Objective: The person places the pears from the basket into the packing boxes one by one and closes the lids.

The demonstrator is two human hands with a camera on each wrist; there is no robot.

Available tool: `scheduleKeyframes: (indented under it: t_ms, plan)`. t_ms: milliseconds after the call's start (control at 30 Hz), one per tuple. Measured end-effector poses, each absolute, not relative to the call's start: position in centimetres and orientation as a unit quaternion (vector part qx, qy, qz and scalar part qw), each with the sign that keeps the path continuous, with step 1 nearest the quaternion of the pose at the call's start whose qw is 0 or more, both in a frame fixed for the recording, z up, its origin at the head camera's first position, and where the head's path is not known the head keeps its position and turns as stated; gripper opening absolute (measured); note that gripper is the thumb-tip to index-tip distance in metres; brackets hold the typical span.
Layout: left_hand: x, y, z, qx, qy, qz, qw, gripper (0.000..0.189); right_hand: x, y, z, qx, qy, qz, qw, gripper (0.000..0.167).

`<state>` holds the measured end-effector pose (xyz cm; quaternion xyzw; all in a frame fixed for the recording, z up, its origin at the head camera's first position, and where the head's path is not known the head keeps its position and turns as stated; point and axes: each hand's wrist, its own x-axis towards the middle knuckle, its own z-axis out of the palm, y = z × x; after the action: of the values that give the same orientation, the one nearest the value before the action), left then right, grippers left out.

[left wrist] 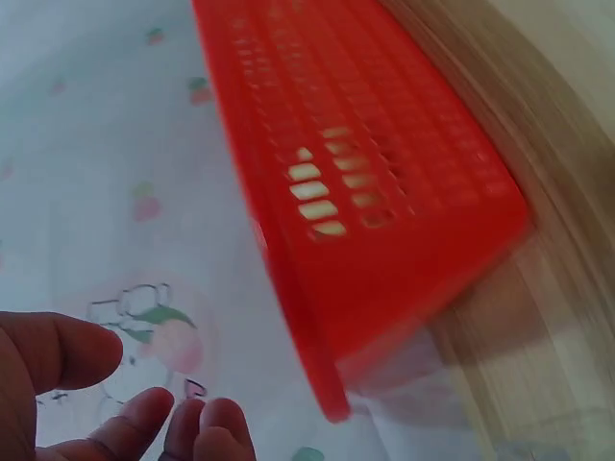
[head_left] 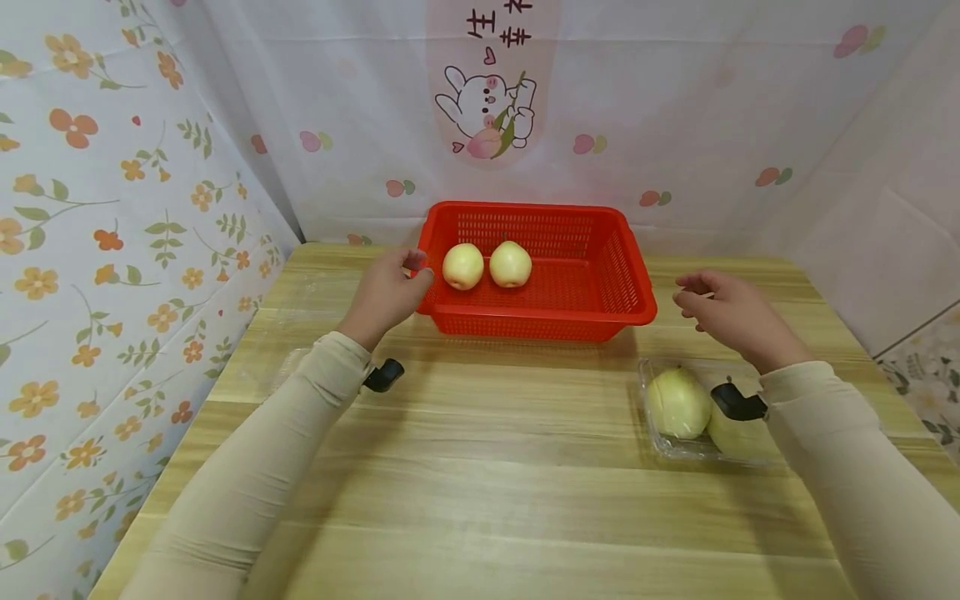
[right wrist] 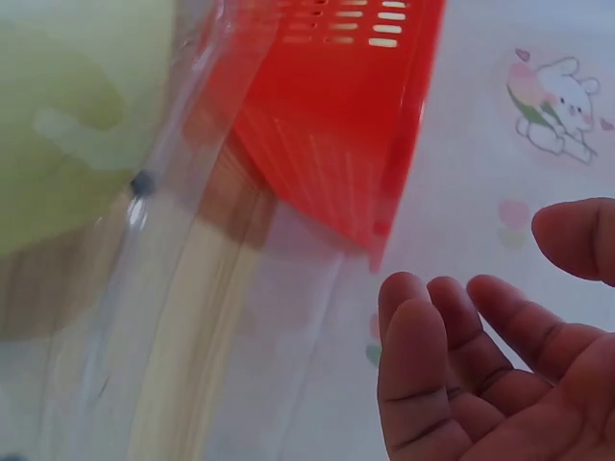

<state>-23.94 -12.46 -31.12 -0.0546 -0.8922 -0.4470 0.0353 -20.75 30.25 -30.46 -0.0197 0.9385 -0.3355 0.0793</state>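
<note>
A red plastic basket (head_left: 540,317) with slotted sides stands at the back of the table, and two pale yellow round fruits (head_left: 510,265) lie in its left half. My left hand (head_left: 386,293) is at the basket's left end, overlapping the rim in the head view. In the left wrist view its loosely bent fingers (left wrist: 144,415) are apart from the basket and hold nothing. Off the basket's right end hovers my right hand (head_left: 731,317), thumb and fingers spread apart and bare. Below it, partly hidden by the right wrist, sits a clear plastic box (head_left: 660,446) with larger yellow-green fruits (head_left: 678,403).
Transparent plastic packaging (head_left: 318,292) lies on the wooden table (head_left: 480,483) at the left, partly behind the left forearm. A printed cloth (head_left: 360,108) hangs behind the basket, and a flowered cloth (head_left: 97,275) borders the left side. Black wrist cameras (head_left: 384,375) sit under both wrists.
</note>
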Motion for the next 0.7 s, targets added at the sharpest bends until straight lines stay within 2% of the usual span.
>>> scheduleKeyframes:
  t_ms: [200,700]
  plan:
    - [-25.5,-12.8,-31.1,-0.057,-0.911,-0.406,0.042,0.037,-22.7,29.2,-30.5,-0.021,0.931,-0.352,0.091,0.059]
    - [-27.4,-12.4,-32.3,-0.031,-0.933,-0.358,0.001,0.038,-27.3,28.7,-32.0,-0.009,0.919,-0.379,0.112,0.06]
